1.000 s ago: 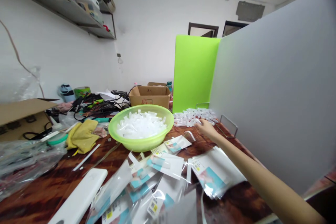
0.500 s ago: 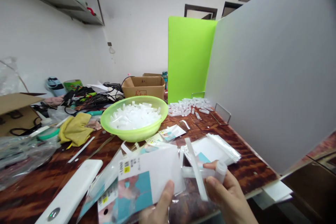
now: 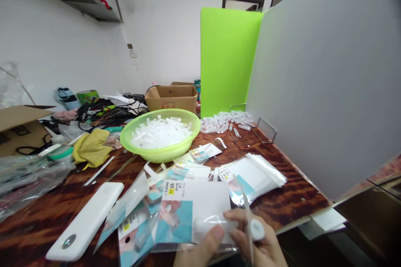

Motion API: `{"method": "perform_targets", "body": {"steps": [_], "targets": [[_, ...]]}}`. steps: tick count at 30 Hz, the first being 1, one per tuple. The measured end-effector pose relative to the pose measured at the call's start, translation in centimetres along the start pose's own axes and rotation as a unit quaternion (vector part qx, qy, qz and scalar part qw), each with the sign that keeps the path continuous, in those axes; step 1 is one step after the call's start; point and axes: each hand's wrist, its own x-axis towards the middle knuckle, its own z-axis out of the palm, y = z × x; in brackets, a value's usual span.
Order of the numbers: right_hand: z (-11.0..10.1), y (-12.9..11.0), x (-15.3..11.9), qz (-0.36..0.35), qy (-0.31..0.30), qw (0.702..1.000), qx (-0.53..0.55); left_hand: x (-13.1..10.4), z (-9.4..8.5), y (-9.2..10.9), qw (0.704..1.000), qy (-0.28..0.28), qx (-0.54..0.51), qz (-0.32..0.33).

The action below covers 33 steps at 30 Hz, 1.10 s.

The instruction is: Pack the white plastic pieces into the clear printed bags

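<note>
My left hand [image 3: 200, 246] pinches the lower edge of a clear plastic bag with a printed card [image 3: 209, 194] in it, white with a teal picture. Against the card's lower part lies a translucent plastic tube [image 3: 203, 226], reaching toward my right hand [image 3: 247, 233] at the bag's open right side. My right fingers are closed around a small tube with a round white end [image 3: 257, 230]. Whether this is the same tube or a second one, I cannot tell. The bag's loose flap stands up across these fingers. More bagged cards [image 3: 138, 233] lie to the left underneath.
Behind is a green bowl [image 3: 159, 155] full of small translucent tubes, with more tubes [image 3: 225, 121] piled beside it. Stacked bags with cards [image 3: 253, 175] lie to the right. A white elongated device [image 3: 84, 223], a yellow cloth [image 3: 92, 148] and a grey partition [image 3: 313, 83] flank the work area.
The tube in my right hand has moved left, over the card. Both hands and the bag are closer together, and the bag has shifted right. The camera view has tilted slightly.
</note>
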Motion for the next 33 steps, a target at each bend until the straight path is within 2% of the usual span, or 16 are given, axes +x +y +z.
{"method": "perform_targets", "body": {"steps": [2, 4, 5, 7, 9, 10, 12, 14, 17, 21, 24, 28, 33], "targets": [[0.6, 0.8, 0.0, 0.106, -0.008, 0.989, 0.107, -0.5, 0.8, 0.4, 1.000, -0.022, -0.008, 0.000], [1.0, 1.6, 0.0, 0.153, 0.014, 0.974, 0.165, -0.8, 1.2, 0.8, 1.000, -0.021, 0.001, 0.016], [1.0, 1.8, 0.1, 0.144, 0.034, 0.977, 0.156, -0.8, 1.2, 1.0, 0.999, -0.023, 0.010, 0.021], [0.8, 2.0, 0.2, 0.075, 0.047, 0.992, 0.088, -0.8, 0.9, 1.2, 0.998, -0.044, 0.023, 0.030], [0.4, 1.9, 0.2, 0.004, 0.016, 1.000, 0.005, -0.5, 0.3, 1.0, 0.995, -0.086, 0.034, 0.029], [0.2, 1.8, 0.3, -0.009, -0.008, 1.000, -0.021, -0.3, -0.1, 0.8, 0.993, -0.103, 0.046, 0.020], [-0.1, 1.7, 0.3, 0.012, -0.041, 0.998, -0.037, 0.2, -0.6, 0.3, 0.990, -0.115, 0.079, -0.006], [0.0, 1.8, 0.4, 0.041, -0.040, 0.998, -0.023, 0.7, -0.9, -0.3, 0.989, -0.111, 0.099, -0.026], [0.4, 2.1, 0.5, 0.089, -0.035, 0.993, 0.075, 1.0, -0.6, -0.9, 0.994, -0.092, 0.062, -0.012], [0.4, 1.6, 0.7, 0.170, -0.010, 0.959, 0.224, 1.3, -0.1, -1.6, 0.999, -0.045, -0.007, -0.002], [0.4, 0.8, 0.8, 0.138, -0.002, 0.966, 0.217, 1.7, -0.1, -1.9, 0.997, -0.044, 0.053, 0.026], [1.0, -0.1, 1.8, 0.127, 0.014, 0.985, 0.120, 2.3, 0.0, -2.0, 0.990, -0.087, 0.087, 0.062], [2.3, -1.0, 6.1, 0.070, 0.015, 0.982, 0.174, 2.6, 0.3, -1.2, 0.992, -0.076, 0.084, 0.062]]}}
